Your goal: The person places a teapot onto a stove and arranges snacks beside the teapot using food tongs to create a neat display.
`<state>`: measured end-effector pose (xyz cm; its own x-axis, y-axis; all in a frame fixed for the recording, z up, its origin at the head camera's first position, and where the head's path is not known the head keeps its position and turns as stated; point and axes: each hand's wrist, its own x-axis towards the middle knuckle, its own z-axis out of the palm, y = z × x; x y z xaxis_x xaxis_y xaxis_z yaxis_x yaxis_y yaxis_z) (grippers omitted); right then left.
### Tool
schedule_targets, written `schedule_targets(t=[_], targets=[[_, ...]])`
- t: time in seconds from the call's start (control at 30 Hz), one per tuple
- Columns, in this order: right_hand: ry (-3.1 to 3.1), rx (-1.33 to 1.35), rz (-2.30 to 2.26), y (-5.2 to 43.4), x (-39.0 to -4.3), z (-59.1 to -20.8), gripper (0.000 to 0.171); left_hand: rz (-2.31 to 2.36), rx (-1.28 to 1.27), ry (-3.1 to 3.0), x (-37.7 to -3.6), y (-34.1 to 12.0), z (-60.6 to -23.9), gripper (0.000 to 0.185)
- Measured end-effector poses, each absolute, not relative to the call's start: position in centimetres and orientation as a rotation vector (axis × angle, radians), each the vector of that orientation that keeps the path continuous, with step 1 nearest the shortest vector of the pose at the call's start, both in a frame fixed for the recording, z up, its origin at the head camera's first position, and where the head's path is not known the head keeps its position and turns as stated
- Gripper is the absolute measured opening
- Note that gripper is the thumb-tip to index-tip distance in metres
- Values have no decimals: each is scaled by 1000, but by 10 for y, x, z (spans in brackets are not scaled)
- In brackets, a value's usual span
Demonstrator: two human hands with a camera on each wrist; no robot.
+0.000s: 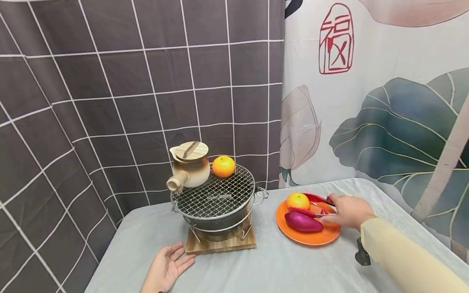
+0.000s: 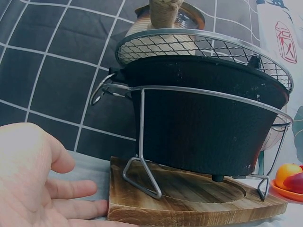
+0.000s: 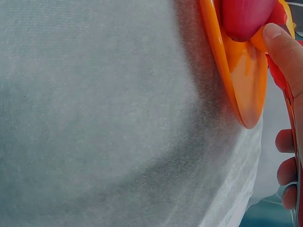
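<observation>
In the head view my right hand (image 1: 351, 211) grips red-tipped tongs (image 1: 304, 212) over the orange plate (image 1: 315, 240). The red tips lie on either side of an orange fruit (image 1: 298, 201). In front of it on the plate rests a long, purple, tapered vegetable (image 1: 303, 222). My left hand (image 1: 167, 267) lies palm up with loosely extended fingers at the left edge of a wooden board (image 2: 189, 216). In the left wrist view its fingertips are right at the board's side. That board bears a black stove bowl (image 2: 203, 127) in a wire stand.
A wire grill rack (image 1: 238, 188) covers the bowl. On it stand a clay teapot (image 1: 196, 172) with a wooden lid and side handle, and another orange fruit (image 1: 223, 166). Grey cloth (image 1: 270, 273) covers the table. Tiled-pattern and lotus-print curtains hang behind.
</observation>
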<state>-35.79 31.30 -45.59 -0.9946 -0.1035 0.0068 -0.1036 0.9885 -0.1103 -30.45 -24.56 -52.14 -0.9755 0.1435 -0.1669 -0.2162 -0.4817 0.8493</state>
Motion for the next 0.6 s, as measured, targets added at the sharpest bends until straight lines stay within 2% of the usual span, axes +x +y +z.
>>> schedule_targets(t=[0.6], targets=[[-3108, 214, 161, 312, -363, -448, 109, 2546, -131, 1493, -304, -244, -522, 59]])
